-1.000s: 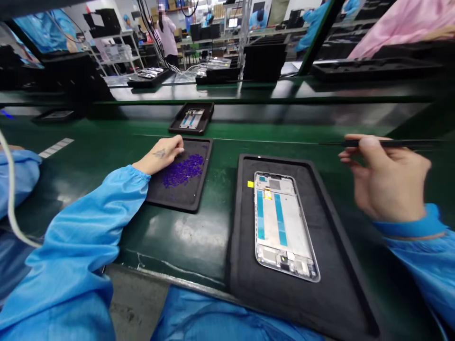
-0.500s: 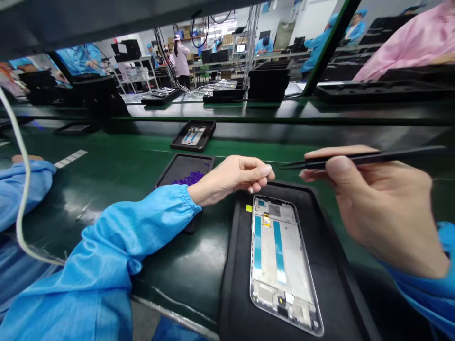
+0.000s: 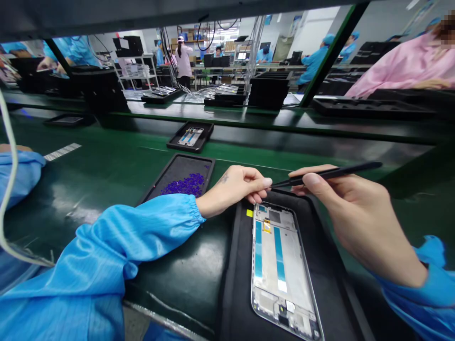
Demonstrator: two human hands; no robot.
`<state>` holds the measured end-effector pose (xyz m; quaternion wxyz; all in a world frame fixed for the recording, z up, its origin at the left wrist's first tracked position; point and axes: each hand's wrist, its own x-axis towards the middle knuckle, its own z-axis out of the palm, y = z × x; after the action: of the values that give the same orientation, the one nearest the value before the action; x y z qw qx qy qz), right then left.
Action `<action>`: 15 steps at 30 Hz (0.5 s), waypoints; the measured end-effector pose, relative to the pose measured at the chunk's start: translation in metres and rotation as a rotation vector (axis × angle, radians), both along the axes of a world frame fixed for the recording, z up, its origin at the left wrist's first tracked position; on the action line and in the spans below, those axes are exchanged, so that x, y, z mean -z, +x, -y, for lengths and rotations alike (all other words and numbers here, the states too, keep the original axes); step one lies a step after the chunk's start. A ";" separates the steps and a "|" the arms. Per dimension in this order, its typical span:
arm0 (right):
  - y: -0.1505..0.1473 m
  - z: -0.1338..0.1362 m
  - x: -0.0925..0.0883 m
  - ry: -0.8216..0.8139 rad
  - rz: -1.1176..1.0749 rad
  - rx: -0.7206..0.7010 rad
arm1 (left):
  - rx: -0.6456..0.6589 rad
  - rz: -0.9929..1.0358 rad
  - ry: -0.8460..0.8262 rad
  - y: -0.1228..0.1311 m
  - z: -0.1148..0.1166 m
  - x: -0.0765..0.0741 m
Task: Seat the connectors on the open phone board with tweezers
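Note:
Black tweezers (image 3: pixel 337 171) are gripped in my right hand (image 3: pixel 355 203), their tips pointing left. My left hand (image 3: pixel 241 184) is closed in a pinch where the tweezer tips reach its fingertips; whatever it holds is too small to make out. Just below both hands lies a phone frame (image 3: pixel 296 251), silver with two blue strips, inside a black tray (image 3: pixel 239 265). A yellow-green tab (image 3: pixel 249 213) sticks out at the frame's upper left. Left of my left hand, many tiny purple pieces (image 3: pixel 186 184) are spread in a smaller dark tray (image 3: pixel 174 166).
Farther up the green bench (image 3: pixel 110 175) is another black tray (image 3: pixel 207 137) holding a similar phone frame (image 3: pixel 191 136). A white cable (image 3: pixel 9 189) hangs at the left, near a co-worker's blue sleeve (image 3: pixel 21 177). A raised shelf edge (image 3: pixel 159 113) runs across the back.
My right hand has moved left, bringing the tweezer tips from a gap away up to my left fingertips. The left hand stays pinched, slightly lower in view. The view has shifted a little.

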<state>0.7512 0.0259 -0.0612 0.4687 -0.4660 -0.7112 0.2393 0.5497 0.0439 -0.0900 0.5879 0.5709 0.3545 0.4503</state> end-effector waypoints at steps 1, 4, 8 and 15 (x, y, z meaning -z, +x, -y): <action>0.000 -0.001 0.001 -0.012 -0.008 -0.001 | -0.004 0.002 0.008 0.000 0.000 0.001; 0.001 -0.003 0.004 -0.036 -0.022 -0.009 | -0.017 0.011 0.018 0.002 0.001 0.003; 0.001 -0.004 0.006 -0.041 -0.028 -0.033 | -0.028 0.026 0.030 0.003 0.002 0.005; 0.001 -0.003 0.006 -0.019 -0.018 -0.007 | -0.037 0.053 -0.028 0.005 0.005 0.003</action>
<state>0.7525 0.0286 -0.0676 0.4700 -0.4660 -0.7060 0.2519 0.5543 0.0392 -0.0925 0.5965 0.5438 0.3555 0.4712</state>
